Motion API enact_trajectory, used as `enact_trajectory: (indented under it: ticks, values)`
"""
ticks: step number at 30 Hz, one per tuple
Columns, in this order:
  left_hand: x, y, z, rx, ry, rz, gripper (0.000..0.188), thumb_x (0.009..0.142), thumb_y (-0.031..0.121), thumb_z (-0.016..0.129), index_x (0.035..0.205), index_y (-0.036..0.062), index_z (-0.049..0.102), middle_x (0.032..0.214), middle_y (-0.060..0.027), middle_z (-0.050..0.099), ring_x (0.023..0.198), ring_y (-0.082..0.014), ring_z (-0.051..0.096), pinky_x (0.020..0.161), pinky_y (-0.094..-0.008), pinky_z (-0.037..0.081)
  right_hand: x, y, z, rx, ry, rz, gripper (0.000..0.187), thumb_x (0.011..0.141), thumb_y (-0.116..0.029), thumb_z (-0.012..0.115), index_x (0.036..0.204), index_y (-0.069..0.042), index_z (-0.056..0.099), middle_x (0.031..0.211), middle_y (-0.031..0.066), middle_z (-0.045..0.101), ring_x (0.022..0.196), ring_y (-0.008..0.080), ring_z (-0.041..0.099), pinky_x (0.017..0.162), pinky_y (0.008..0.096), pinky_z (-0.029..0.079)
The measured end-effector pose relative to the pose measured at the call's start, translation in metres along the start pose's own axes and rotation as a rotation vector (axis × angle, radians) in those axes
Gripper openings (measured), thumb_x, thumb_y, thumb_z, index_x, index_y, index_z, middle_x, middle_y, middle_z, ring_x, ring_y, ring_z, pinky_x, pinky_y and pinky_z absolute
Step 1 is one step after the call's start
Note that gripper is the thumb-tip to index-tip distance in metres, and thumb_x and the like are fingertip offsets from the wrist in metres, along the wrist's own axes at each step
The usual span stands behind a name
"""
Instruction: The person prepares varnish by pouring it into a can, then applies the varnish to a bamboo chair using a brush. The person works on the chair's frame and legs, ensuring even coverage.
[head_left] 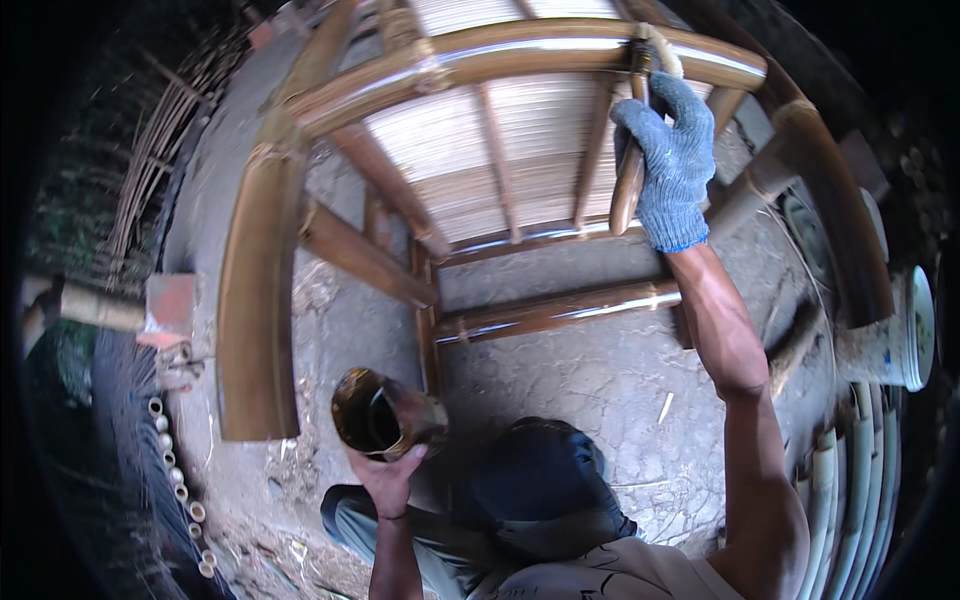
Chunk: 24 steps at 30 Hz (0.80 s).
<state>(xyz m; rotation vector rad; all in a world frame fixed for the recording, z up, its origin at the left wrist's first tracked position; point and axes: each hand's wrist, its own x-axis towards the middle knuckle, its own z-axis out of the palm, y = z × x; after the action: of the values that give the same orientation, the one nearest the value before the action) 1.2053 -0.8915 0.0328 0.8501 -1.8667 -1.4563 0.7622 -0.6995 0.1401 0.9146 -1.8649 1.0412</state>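
Observation:
My right hand (676,165), in a grey-blue knit glove, is closed round the wooden handle of a paintbrush (627,190). Its pale bristles rest against the glossy top bar (540,52) of a brown bamboo piece of furniture, near the bar's right end. Lower and to the left, my bare left hand (387,482) grips a brown-stained cylindrical container (418,412) from below. Dark, shiny liquid seems to lie inside it; whether the container is tin or bamboo I cannot tell. Thick bamboo legs or arms (258,300) of the furniture stand to either side.
Pale slats (545,130) fill the furniture's panel, and a lower bamboo crossbar (560,312) spans the grey floor. A white bucket (905,330) and bamboo poles (862,480) are at right. At left are a red brick (170,305) and a row of cut bamboo ends (168,458).

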Motion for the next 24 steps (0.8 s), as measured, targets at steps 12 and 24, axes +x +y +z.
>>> enact_trajectory:
  ticks: [12, 24]
  values:
    - [-0.028, 0.009, -0.032, 0.029, 0.144, -0.01, 0.095, 0.062, 0.019, 0.093, 0.137, -0.0027, 0.041, 0.127, -0.0115, 0.055, 0.117, -0.0221, 0.055, 0.102, -0.0374, 0.045, -0.029, -0.149, 0.176, 0.149, -0.189, -0.595, 0.016, 0.077, -0.016, 0.065, 0.093, -0.018, 0.068, 0.114, 0.0048, 0.059, 0.115, 0.0292, 0.054, 0.096, 0.0454, 0.048]
    - [-0.042, 0.023, -0.059, 0.041, 0.247, -0.096, 0.105, 0.058, 0.021, 0.095, 0.141, -0.0041, 0.036, 0.129, -0.0138, 0.053, 0.116, -0.0245, 0.054, 0.104, -0.0392, 0.044, -0.165, -0.128, 0.204, 0.855, -0.224, 0.256, 0.014, 0.087, -0.009, 0.067, 0.101, -0.009, 0.069, 0.109, 0.0101, 0.067, 0.106, 0.0274, 0.064, 0.095, 0.0372, 0.051]
